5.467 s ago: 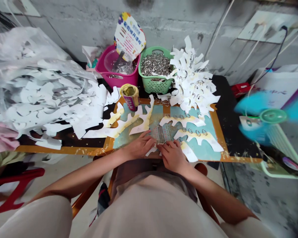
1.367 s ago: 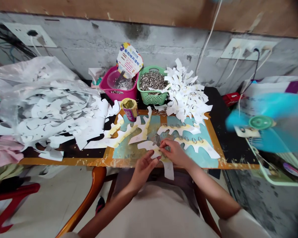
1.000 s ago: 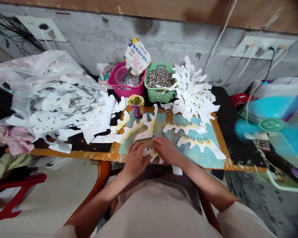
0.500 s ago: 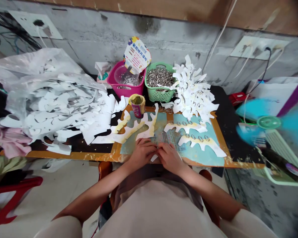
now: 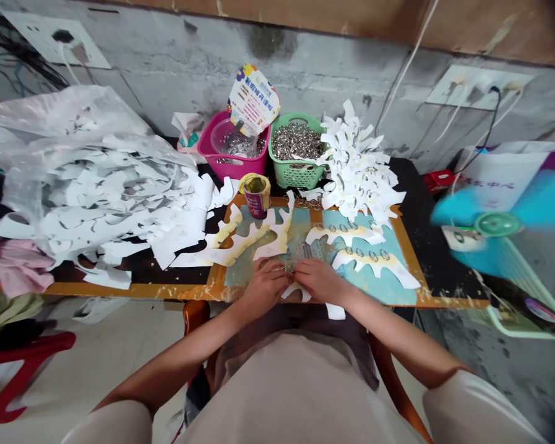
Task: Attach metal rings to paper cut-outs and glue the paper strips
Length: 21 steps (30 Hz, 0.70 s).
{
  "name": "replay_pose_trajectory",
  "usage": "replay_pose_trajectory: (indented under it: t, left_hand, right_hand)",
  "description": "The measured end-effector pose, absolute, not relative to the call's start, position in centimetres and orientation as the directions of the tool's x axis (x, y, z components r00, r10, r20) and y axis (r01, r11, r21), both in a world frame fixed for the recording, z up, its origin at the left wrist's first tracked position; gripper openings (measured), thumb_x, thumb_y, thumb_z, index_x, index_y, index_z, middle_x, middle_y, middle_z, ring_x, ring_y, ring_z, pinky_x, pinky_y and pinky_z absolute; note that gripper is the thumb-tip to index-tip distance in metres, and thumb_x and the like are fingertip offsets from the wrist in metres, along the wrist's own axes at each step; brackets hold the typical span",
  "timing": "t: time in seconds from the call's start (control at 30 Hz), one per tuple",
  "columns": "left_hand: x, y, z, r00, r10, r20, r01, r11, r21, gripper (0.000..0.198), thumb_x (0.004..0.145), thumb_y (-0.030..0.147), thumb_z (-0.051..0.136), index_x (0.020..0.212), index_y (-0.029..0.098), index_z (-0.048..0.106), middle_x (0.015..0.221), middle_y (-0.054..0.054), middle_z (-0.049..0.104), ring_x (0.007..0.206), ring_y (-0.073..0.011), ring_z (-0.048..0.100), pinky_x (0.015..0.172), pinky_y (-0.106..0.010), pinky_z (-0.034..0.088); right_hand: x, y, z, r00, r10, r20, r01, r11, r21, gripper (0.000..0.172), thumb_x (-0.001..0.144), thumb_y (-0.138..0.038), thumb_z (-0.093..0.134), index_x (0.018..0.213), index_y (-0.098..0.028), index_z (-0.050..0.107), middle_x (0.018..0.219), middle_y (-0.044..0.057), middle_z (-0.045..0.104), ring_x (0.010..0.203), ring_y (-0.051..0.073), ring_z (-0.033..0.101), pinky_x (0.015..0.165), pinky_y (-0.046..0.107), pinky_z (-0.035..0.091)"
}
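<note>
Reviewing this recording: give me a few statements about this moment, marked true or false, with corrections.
1. The green plastic basket is full of metal rings. True.
2. The left hand holds the tin can. False: the can stands at the board's far edge; the hand is at the near edge beside the right hand.
3. The magenta basket stands right of the green one. False: it stands left of it.
4. A white paper cut-out on the board carries metal rings. True.

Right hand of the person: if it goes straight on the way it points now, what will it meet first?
The right hand points inward across the table edge, so it would probably meet the left hand's fingertips first. They look almost touching, though depth is hard to judge here.
</note>
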State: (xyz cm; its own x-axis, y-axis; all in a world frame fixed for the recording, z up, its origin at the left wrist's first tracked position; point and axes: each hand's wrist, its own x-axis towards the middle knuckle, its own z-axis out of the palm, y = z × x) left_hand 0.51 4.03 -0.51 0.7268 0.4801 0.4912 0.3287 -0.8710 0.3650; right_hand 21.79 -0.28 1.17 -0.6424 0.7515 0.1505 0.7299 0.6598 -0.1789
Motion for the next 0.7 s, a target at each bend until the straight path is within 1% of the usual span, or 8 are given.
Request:
replay_pose_trajectory:
  t: [0.07, 0.13, 0.23, 0.37, 0.43, 0.5, 0.6, 0.7]
  left_hand:
    - [0.5, 4.2, -0.3, 0.734, 0.492, 0.468, 0.344, -0.864, 0.368, 0.02, 0.096, 0.02, 0.056, 0.081, 0.021, 0.071, 0.084, -0.001, 0.075, 0.103, -0.0219, 0.062, 0.102, -0.046, 0.032]
    - [0.5, 4.3, -0.1, 0.743, 0.49, 0.456, 0.356, -0.866, 0.351, 0.018, 0.095, 0.021, 0.057, 0.084, 0.022, 0.071, 0.082, -0.001, 0.074, 0.102, -0.0227, 0.062, 0.104, -0.049, 0.03]
    - [0.3, 4.2, 0.0, 0.777, 0.452, 0.437, 0.344, -0.887, 0.307, 0.015, 0.095, 0.019, 0.057, 0.091, 0.023, 0.071, 0.087, -0.001, 0.074, 0.105, -0.0235, 0.062, 0.108, -0.054, 0.026]
    - [0.1, 3.9, 0.1, 0.817, 0.391, 0.425, 0.314, -0.918, 0.24, 0.016, 0.093, 0.014, 0.057, 0.101, 0.023, 0.069, 0.1, -0.002, 0.074, 0.111, -0.0257, 0.06, 0.11, -0.057, 0.024]
    - [0.1, 3.8, 0.1, 0.827, 0.37, 0.423, 0.306, -0.928, 0.214, 0.016, 0.093, 0.014, 0.057, 0.102, 0.022, 0.068, 0.103, -0.003, 0.074, 0.111, -0.0265, 0.059, 0.109, -0.057, 0.025]
    - [0.1, 3.7, 0.0, 0.827, 0.352, 0.439, 0.295, -0.935, 0.196, 0.016, 0.093, 0.014, 0.057, 0.101, 0.022, 0.068, 0.104, -0.003, 0.074, 0.109, -0.0262, 0.06, 0.108, -0.056, 0.026]
    - [0.1, 3.6, -0.3, 0.829, 0.345, 0.44, 0.291, -0.938, 0.187, 0.016, 0.093, 0.013, 0.055, 0.1, 0.021, 0.067, 0.104, -0.004, 0.074, 0.108, -0.026, 0.06, 0.107, -0.055, 0.028]
    - [-0.2, 3.7, 0.0, 0.831, 0.368, 0.417, 0.285, -0.926, 0.249, 0.02, 0.091, 0.012, 0.055, 0.102, 0.023, 0.067, 0.105, -0.004, 0.074, 0.11, -0.0263, 0.06, 0.107, -0.055, 0.029]
  right_hand:
    - [21.9, -0.8, 1.0, -0.65, 0.744, 0.154, 0.733, 0.668, -0.128, 0.012, 0.094, -0.024, 0.057, 0.094, -0.015, 0.066, 0.091, 0.007, 0.064, 0.089, 0.021, 0.054, 0.075, 0.033, 0.037]
    - [21.9, -1.5, 0.8, -0.635, 0.754, 0.169, 0.75, 0.654, -0.099, 0.011, 0.093, -0.021, 0.058, 0.096, -0.014, 0.065, 0.093, 0.008, 0.065, 0.088, 0.021, 0.054, 0.076, 0.034, 0.036]
    - [21.9, -2.5, 0.7, -0.594, 0.788, 0.164, 0.784, 0.612, -0.1, 0.012, 0.092, -0.015, 0.056, 0.099, -0.014, 0.066, 0.097, 0.009, 0.066, 0.091, 0.022, 0.054, 0.078, 0.036, 0.037]
    - [22.0, -3.1, 1.2, -0.548, 0.826, 0.128, 0.801, 0.563, -0.205, 0.021, 0.085, -0.011, 0.057, 0.103, -0.016, 0.067, 0.105, 0.011, 0.066, 0.098, 0.024, 0.053, 0.083, 0.038, 0.039]
    - [22.1, -3.2, 1.6, -0.512, 0.839, 0.185, 0.783, 0.545, -0.3, 0.024, 0.082, -0.009, 0.056, 0.1, -0.018, 0.069, 0.111, 0.011, 0.066, 0.101, 0.024, 0.053, 0.084, 0.039, 0.04]
    - [22.1, -3.3, 1.7, -0.448, 0.846, 0.29, 0.753, 0.531, -0.388, 0.028, 0.08, -0.008, 0.052, 0.1, -0.019, 0.068, 0.113, 0.01, 0.067, 0.103, 0.025, 0.053, 0.086, 0.041, 0.041]
    - [21.5, -3.7, 1.2, -0.374, 0.851, 0.37, 0.728, 0.516, -0.451, 0.034, 0.082, -0.008, 0.048, 0.111, -0.017, 0.063, 0.102, 0.011, 0.069, 0.102, 0.026, 0.055, 0.086, 0.042, 0.042]
    - [20.7, -4.1, 0.4, -0.34, 0.881, 0.33, 0.754, 0.465, -0.463, 0.038, 0.085, -0.009, 0.046, 0.122, -0.014, 0.054, 0.095, 0.012, 0.068, 0.093, 0.027, 0.057, 0.081, 0.041, 0.044]
